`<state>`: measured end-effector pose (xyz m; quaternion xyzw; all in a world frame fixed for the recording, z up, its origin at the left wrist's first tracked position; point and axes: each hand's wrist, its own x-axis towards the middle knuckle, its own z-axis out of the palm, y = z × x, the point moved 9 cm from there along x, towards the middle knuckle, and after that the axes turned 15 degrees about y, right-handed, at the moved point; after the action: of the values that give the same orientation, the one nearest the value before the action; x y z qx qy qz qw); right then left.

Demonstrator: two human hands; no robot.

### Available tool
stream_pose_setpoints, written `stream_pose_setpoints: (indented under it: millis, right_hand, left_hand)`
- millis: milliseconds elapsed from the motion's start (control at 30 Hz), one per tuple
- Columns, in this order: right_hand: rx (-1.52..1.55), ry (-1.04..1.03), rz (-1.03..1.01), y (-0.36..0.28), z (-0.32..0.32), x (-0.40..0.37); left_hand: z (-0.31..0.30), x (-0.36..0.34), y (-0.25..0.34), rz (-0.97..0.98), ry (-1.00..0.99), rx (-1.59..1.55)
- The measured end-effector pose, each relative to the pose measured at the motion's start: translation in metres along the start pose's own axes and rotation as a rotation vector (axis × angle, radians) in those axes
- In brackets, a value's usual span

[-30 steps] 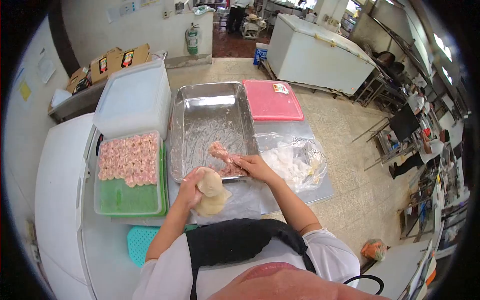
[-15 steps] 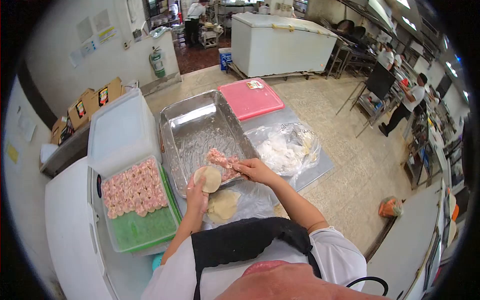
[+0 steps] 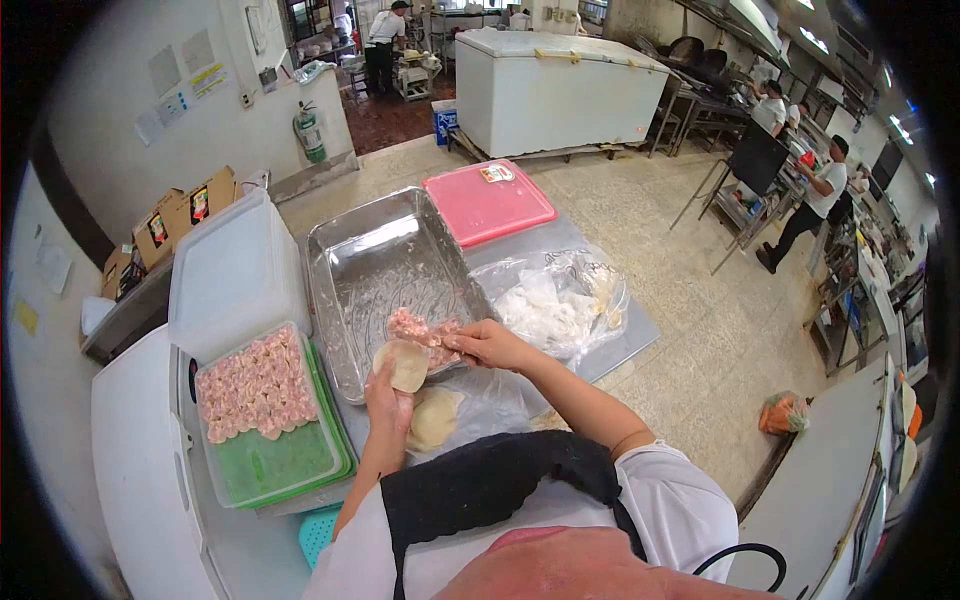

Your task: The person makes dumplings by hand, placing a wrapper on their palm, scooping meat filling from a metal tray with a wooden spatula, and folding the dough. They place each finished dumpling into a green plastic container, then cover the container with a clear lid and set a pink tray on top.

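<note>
A round, pale dough wrapper lies across the fingers of my left hand, which is closed on its edge. Over the near end of a deep metal pan, my right hand has its fingers closed. Pink minced meat extends leftward from those fingertips; any tool inside it is hidden. The meat is close beside the wrapper. More round wrappers lie below my left hand on a clear plastic sheet. To the left, rows of meat-filled dumplings cover the far part of a green-bottomed container.
A lidded white box stands behind the dumplings. Right of the pan are a red lid and a plastic bag with white contents. A teal basket is near my left elbow. Several people work farther off, near a chest freezer.
The view has shifted slightly, so the table contents appear a little left. My hands keep nearly the same pose, and more of the teal basket shows.
</note>
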<state>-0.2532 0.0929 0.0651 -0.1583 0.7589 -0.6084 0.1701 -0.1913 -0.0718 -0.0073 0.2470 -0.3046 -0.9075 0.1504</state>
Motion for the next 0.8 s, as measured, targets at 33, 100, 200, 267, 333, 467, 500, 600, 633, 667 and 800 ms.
stream_pose_setpoints:
  millis: [33,100,200,267,333,467,500,600,633,667,800]
  right_hand:
    - [0.004,-0.021,0.011,-0.002,0.000,0.000]
    - [0.011,-0.044,-0.017,-0.006,-0.001,0.004]
    - [0.028,-0.058,-0.013,-0.003,-0.004,0.009]
    - [0.057,-0.075,0.011,0.004,0.002,0.017]
    - [0.108,-0.120,-0.016,0.004,0.006,0.021]
    - [0.096,-0.149,-0.025,0.005,0.004,0.027]
    - [0.098,-0.166,-0.026,0.005,0.005,0.027]
    - [0.155,-0.206,0.005,0.003,0.009,0.024]
    - [0.165,-0.193,-0.014,0.000,0.008,0.023]
    - [0.177,-0.174,-0.031,-0.002,0.006,0.021]
    - [0.148,-0.161,-0.226,0.005,0.014,0.027]
  left_hand:
    - [-0.002,0.003,-0.001,-0.030,0.025,-0.052]
    - [-0.002,0.016,0.002,-0.060,0.030,-0.088]
    - [0.014,0.018,0.006,-0.094,-0.026,-0.124]
    - [0.025,0.013,0.015,-0.074,-0.070,-0.111]
    - [0.009,0.018,0.017,0.004,0.112,-0.009]
    - [0.018,0.017,0.022,0.068,0.070,-0.038]
    - [0.016,0.016,0.022,0.079,0.082,-0.041]
    - [0.016,0.013,0.025,0.062,0.054,-0.124]
    - [0.018,0.009,0.024,0.012,0.049,-0.193]
    - [0.021,0.004,0.022,-0.044,0.039,-0.258]
    - [0.032,-0.009,0.016,-0.112,-0.062,-0.300]
